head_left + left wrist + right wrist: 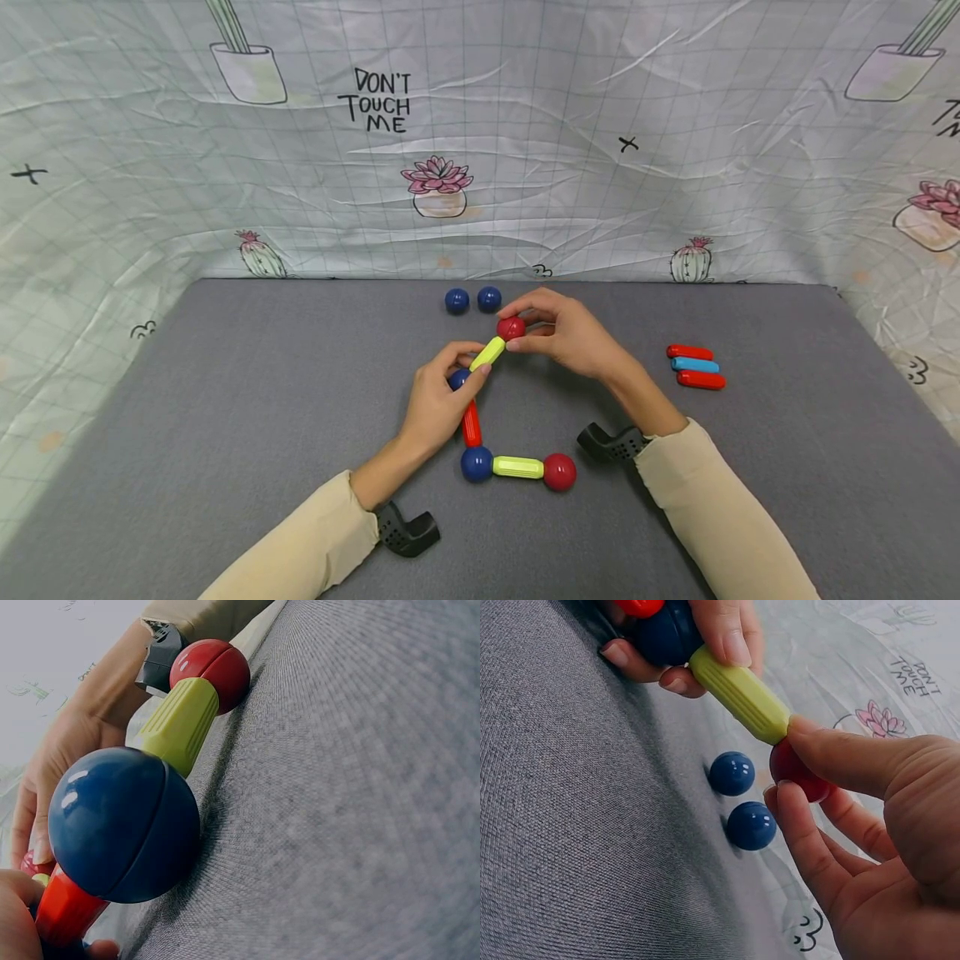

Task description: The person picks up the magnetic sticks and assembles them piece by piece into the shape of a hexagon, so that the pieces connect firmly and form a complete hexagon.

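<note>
Left hand (438,404): fingers curled round the lower end of the raised yellow-green rod (487,353), at the joint with a blue ball (458,379); sits at 7 o'clock from the right hand.
Right hand (570,333): thumb and fingers pinch a red ball (512,327) against the upper end of the same rod; ball and rod touch.
Raised rod: tilted, running from the blue ball up toward 1 o'clock to the pinched red ball; the right wrist view shows its ribbed side between both hands' fingers.
Red rod (471,423): runs from the held blue ball toward 6 o'clock to a second, corner blue ball (477,464).
Flat chain: corner blue ball, lying yellow-green rod (517,467), lower red ball (559,472), joined in a row toward 3 o'clock on the surface (225,400).
Loose blue balls (472,300): two, side by side, just beyond the hands at 11 o'clock from the pinched red ball.
Spare rods (696,367): red, light blue, red, stacked close together, well apart at 3 o'clock from the right hand.
Backdrop (480,150): gridded cloth printed with cacti and "DON'T TOUCH ME", at 12 o'clock.
</note>
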Demonstrator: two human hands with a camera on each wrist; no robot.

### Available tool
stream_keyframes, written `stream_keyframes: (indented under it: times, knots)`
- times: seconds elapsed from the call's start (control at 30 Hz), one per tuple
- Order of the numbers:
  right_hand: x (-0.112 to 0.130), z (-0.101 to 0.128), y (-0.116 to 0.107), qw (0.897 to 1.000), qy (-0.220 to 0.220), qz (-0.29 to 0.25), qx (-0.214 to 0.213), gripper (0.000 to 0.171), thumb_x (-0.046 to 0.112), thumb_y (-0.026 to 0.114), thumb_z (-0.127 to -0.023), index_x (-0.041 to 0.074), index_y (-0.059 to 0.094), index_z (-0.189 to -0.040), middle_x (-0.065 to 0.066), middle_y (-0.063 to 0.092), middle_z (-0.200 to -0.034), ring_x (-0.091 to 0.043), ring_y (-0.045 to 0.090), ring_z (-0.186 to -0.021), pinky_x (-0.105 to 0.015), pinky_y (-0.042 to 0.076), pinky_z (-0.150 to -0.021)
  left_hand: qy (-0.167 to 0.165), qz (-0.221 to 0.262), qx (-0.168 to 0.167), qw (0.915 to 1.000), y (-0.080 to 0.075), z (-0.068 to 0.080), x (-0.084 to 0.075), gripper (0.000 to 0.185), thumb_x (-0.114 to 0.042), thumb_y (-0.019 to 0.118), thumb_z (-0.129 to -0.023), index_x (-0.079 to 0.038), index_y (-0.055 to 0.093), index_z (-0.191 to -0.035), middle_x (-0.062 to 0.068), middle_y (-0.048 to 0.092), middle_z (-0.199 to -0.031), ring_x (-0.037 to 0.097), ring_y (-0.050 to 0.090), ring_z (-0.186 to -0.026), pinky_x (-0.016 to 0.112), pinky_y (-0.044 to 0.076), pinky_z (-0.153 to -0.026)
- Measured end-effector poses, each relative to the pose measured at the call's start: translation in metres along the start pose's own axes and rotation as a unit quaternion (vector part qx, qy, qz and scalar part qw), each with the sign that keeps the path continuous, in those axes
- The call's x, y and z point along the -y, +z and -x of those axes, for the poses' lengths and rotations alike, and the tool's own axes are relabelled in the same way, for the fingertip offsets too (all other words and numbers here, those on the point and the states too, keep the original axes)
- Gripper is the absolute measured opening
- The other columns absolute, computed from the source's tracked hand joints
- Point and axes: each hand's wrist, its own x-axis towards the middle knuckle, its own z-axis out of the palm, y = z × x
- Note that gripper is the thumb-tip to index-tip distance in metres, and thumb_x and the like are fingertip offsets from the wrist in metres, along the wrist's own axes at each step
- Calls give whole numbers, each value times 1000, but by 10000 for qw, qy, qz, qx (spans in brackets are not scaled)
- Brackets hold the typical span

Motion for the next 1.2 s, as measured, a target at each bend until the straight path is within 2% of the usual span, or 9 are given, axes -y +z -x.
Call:
stream_keyframes:
  times: [0.07,0.3,0.5,0.7,0.93,1.07,1.2]
  knots:
    - [0,0,0,10000,-48,30,52,37,12,75,-84,8,65,-119,-3,57,-117,-22,58,-107,-39,49,-86,2,2,-5,10000,0,0,0,21,0,65,-90,6,63,-110,13,62,-83,20,51,-65,22,35,-55]
    - [1,0,-1,9993,15,178,342,30,14,60,-96,12,62,-125,-5,61,-116,-20,62,-92,-42,50,-80,14,12,-23,10000,0,0,1,21,0,65,-89,6,63,-109,13,62,-83,20,51,-65,22,36,-55]
    - [0,1,0,9996,-61,145,213,29,12,64,-93,12,64,-122,-2,62,-117,-20,57,-105,-38,49,-85,12,17,-28,10000,0,0,1,21,0,65,-89,6,63,-109,13,62,-82,19,49,-63,21,34,-54]
    - [-1,0,2,9997,-142,48,166,28,12,66,-91,13,65,-119,-1,63,-113,-18,57,-105,-37,49,-87,11,74,-21,10000,0,0,1,22,0,64,-90,6,61,-110,12,59,-77,23,46,-58,22,32,-53]
    - [3,-1,4,9989,-276,31,373,30,12,67,-91,10,65,-120,-3,63,-112,-19,57,-105,-39,48,-87,172,97,119,9997,0,-1,1,22,0,64,-90,6,61,-111,10,53,-66,23,43,-55,26,32,-54]
    - [4,-1,6,9981,-325,30,518,30,12,65,-92,8,63,-122,-4,63,-113,-19,57,-105,-41,47,-89,150,285,323,9990,-2,-2,4,24,1,63,-90,7,58,-114,15,61,-70,19,47,-54,24,33,-53]
    - [6,-1,7,9976,-369,-16,593,32,10,66,-91,8,62,-123,-4,62,-117,-19,57,-106,-42,47,-88,-89,692,499,9963,-3,-3,6,30,2,59,-92,9,52,-120,23,64,-80,29,54,-58,21,36,-54]
